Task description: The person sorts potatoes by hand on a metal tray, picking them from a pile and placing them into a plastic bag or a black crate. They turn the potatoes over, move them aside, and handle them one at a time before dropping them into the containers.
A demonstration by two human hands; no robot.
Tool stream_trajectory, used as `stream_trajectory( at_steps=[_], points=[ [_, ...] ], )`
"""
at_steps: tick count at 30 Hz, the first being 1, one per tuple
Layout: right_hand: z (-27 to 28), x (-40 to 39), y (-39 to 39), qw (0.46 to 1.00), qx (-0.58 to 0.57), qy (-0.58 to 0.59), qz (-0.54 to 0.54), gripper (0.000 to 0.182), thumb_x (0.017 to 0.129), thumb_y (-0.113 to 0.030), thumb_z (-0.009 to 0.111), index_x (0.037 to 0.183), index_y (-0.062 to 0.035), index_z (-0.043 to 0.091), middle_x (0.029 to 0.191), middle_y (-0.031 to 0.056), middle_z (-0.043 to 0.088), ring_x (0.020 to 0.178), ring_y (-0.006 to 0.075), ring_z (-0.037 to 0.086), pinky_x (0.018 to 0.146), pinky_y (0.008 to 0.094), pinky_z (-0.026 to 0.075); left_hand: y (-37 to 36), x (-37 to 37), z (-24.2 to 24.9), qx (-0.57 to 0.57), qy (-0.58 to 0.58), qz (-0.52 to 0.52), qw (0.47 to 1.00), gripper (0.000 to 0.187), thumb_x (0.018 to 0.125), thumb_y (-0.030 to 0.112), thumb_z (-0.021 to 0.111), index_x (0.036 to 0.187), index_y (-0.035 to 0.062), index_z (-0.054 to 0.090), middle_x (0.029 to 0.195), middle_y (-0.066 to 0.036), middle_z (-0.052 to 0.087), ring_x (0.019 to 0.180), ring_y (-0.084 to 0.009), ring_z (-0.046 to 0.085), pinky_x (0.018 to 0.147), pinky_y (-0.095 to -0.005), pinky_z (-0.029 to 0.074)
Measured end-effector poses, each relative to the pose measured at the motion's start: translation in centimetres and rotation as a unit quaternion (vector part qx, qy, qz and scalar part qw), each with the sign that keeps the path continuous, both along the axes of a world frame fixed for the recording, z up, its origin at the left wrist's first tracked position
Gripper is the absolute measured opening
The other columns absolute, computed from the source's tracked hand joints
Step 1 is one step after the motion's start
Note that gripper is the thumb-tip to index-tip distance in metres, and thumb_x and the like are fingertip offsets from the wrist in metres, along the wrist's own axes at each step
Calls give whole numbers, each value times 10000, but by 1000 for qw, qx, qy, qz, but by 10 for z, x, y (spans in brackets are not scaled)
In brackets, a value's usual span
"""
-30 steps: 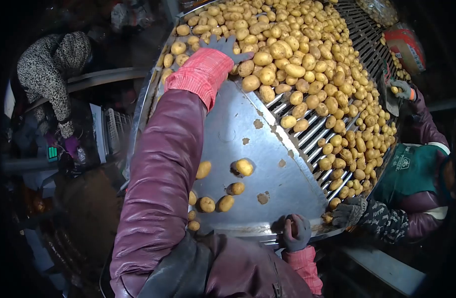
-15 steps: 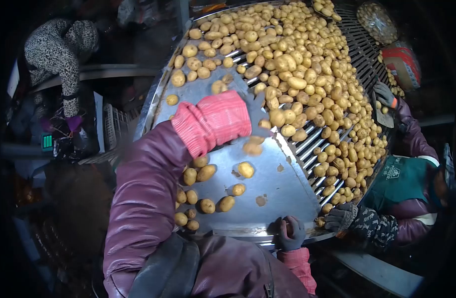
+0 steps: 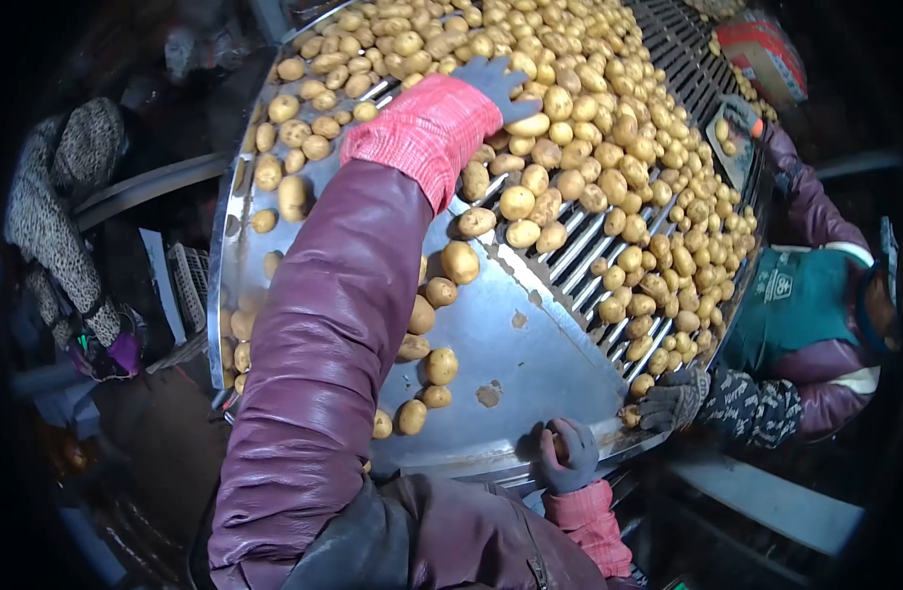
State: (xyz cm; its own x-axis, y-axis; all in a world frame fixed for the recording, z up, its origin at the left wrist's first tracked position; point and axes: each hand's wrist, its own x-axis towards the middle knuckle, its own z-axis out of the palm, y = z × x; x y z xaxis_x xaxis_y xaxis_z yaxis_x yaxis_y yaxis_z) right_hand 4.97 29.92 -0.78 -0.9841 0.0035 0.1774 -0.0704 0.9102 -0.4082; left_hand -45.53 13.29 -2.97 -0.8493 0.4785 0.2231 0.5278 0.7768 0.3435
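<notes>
My left hand point(image 3: 496, 88), in a grey glove with a pink cuff, reaches across onto the heap of potatoes point(image 3: 594, 74). Its fingers are spread, and it touches potatoes at the heap's near edge. Below it, several loose potatoes point(image 3: 442, 366) lie on the metal plate point(image 3: 501, 334), some partly hidden behind my purple sleeve. My right hand point(image 3: 570, 454), also grey-gloved, rests at the plate's front edge with its fingers curled round something dark reddish-brown that I cannot make out.
Metal bars point(image 3: 584, 265) run under the heap. At the right, a co-worker in a green apron point(image 3: 766, 295) has one gloved hand point(image 3: 673, 401) by the plate corner and another near a scoop point(image 3: 732, 147). A red box point(image 3: 761, 57) stands beyond; a person in spotted clothing point(image 3: 63, 206) bends at the left.
My left hand has moved from the plate's edge up onto the heap, fingers spread. The view has shifted. More potatoes lie beside my sleeve on the plate. My right hand stays curled.
</notes>
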Motion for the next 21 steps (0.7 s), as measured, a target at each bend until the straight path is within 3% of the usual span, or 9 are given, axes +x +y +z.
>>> stream_trajectory(
  at_steps=[2, 3, 6, 7, 10, 14, 15, 18, 21],
  points=[
    [-3, 3, 1, 1000, -7, -3, -1, 326, 727, -60, 746, 1036, -48, 643, 1011, 161, 635, 834, 322, 634, 695, 382, 530, 5, -1, 14, -32, -65, 24, 997, 716, 785, 677, 533, 1360, 252, 536, 1444, -111, 427, 1329, -323, 383, 1080, -487, 354],
    [-7, 3, -1, 998, -40, -7, -51, 300, 725, -59, 752, 1006, -54, 648, 970, 141, 647, 788, 312, 638, 688, 374, 528, 7, 2, 19, -40, -81, 31, 995, 730, 776, 693, 539, 1363, 258, 537, 1453, -112, 410, 1329, -326, 391, 1075, -488, 365],
    [-10, 3, -2, 997, -38, 6, -64, 277, 727, -67, 755, 983, -55, 648, 941, 122, 655, 767, 306, 641, 684, 375, 526, 2, 20, 25, -43, -89, 39, 994, 757, 759, 747, 548, 1331, 252, 562, 1504, -149, 347, 1315, -363, 430, 1090, -462, 362],
    [-11, 3, -1, 997, -31, 6, -64, 272, 730, -82, 761, 978, -55, 652, 937, 125, 661, 777, 306, 645, 686, 379, 526, -1, 16, 24, -11, -150, 17, 988, 800, 746, 770, 542, 1343, 238, 552, 1536, -161, 294, 1357, -365, 391, 1101, -474, 351],
    [-7, 2, -3, 997, -23, -15, -66, 265, 732, -88, 760, 973, -57, 656, 927, 127, 668, 795, 303, 649, 699, 382, 528, -10, 15, 31, -16, -167, 4, 986, 833, 729, 780, 546, 1357, 233, 538, 1540, -172, 280, 1358, -368, 388, 1112, -479, 335],
    [-11, 6, 0, 997, -19, -5, -69, 240, 744, -123, 756, 961, -60, 673, 925, 127, 677, 818, 308, 653, 729, 385, 530, 2, 13, 34, -60, -175, 45, 982, 874, 708, 788, 558, 1382, 232, 520, 1509, -201, 322, 1361, -376, 381, 1118, -477, 325],
    [-10, 6, -1, 997, -19, -9, -76, 236, 748, -133, 755, 959, -60, 677, 927, 126, 678, 823, 310, 653, 734, 385, 531, 8, -3, 4, -65, -148, 61, 985, 898, 703, 798, 550, 1397, 229, 507, 1482, -209, 362, 1346, -383, 394, 1116, -480, 326],
    [-6, 6, -3, 995, -28, -15, -93, 222, 773, -170, 750, 954, -58, 687, 929, 121, 681, 834, 311, 656, 743, 382, 532, -10, 11, 29, -16, -242, 21, 970, 911, 698, 817, 531, 1384, 218, 519, 1434, -219, 419, 1306, -390, 431, 1092, -483, 345],
    [-9, 6, -4, 995, -42, -13, -91, 211, 781, -167, 746, 950, -57, 684, 920, 118, 679, 827, 309, 655, 737, 386, 530, -20, 37, 31, -49, -239, -9, 970, 897, 699, 806, 538, 1355, 195, 546, 1365, -233, 487, 1275, -359, 471, 1076, -456, 360]
  ],
)
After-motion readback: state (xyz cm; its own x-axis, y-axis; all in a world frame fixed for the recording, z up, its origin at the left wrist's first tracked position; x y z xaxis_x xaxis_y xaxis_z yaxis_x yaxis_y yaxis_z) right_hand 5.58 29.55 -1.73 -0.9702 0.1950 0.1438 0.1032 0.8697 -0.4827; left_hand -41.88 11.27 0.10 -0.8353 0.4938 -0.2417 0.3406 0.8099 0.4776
